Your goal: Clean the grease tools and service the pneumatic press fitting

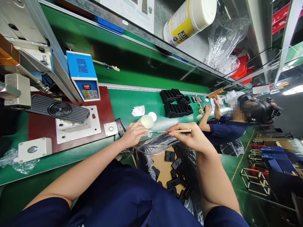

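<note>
My left hand (133, 135) pinches a small translucent round piece (149, 134) between thumb and fingertips. In my right hand (189, 135) is a thin brush (163, 131) with a light wooden handle, held like a pen, its tip pointing left at the piece. Whether the tip touches it is too small to tell. Just beyond my left fingers stands a white cup (151, 125) holding pale yellow contents. A white round lid (153, 114) lies beside it, and a crumpled white tissue (138, 110) is farther back on the green bench.
Black casings (178, 110) stand in rows ahead. To the left are a press fixture (94, 132) with a black speaker-like part (59, 108) and a blue control box (82, 75). Below my hands, an open box contains several black parts (176, 164). A co-worker (227, 129) sits at right.
</note>
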Available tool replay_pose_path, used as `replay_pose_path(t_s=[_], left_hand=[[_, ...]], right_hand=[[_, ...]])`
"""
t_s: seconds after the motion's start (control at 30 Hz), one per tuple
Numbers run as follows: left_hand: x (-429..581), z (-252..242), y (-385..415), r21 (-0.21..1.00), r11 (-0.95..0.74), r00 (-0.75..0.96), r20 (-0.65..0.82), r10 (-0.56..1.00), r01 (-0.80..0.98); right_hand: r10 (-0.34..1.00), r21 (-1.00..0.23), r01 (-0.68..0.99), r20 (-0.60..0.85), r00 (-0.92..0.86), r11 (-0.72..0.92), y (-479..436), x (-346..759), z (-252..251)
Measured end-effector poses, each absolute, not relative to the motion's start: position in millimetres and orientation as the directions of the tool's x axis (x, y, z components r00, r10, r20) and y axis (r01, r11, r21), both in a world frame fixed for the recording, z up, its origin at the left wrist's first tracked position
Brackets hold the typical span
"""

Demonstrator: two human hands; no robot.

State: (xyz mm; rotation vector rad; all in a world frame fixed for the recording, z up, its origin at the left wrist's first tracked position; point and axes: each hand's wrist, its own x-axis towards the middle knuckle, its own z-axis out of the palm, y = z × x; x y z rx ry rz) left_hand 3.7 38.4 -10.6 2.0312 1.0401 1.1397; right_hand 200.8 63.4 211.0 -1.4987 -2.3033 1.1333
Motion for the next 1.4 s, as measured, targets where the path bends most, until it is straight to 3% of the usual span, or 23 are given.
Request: replay_pose_path(t_s=[0.17, 0.27, 0.4, 0.53, 0.77, 1.03, 1.4], left_hand=[[3.9, -7.2, 36.7, 0.75, -0.515, 0.253, 0.448, 0.857, 0.416], [3.7, -6.2, 35.8, 0.744, -0.501, 0.203, 0.461, 0.864, 0.443], [3.2, -8.2, 34.7, 0.755, -0.49, 0.196, 0.452, 0.87, 0.435], [1.9, -11.5, 35.2, 0.779, -0.497, 0.269, 0.421, 0.866, 0.382], [-2.7, -14.0, 41.3, 0.788, -0.53, 0.405, 0.394, 0.825, 0.314], [1.6, -23.3, 45.5, 0.787, -0.49, 0.328, 0.382, 0.864, 0.375], [7.6, -40.6, 42.0, 0.85, -0.355, 0.173, 0.311, 0.934, 0.388]], right_hand=[[0.977, -0.77, 0.634, -0.182, -0.111, -0.072, 53.5, 190.3, 190.2], [0.981, -0.84, 0.518, -0.195, -0.011, -0.161, 52.0, 187.7, 178.4], [0.969, -0.828, 0.543, -0.226, -0.101, -0.137, 55.0, 191.4, 173.3], [0.907, -0.74, 0.672, -0.261, -0.329, 0.031, 61.4, 195.7, 177.0], [0.781, -0.69, 0.69, -0.298, -0.548, 0.221, 64.6, 190.9, 187.7], [0.887, -0.621, 0.764, -0.237, -0.396, 0.175, 61.8, 188.7, 203.5], [0.99, -0.782, 0.622, -0.061, -0.13, 0.034, 64.8, 220.0, 208.1]])
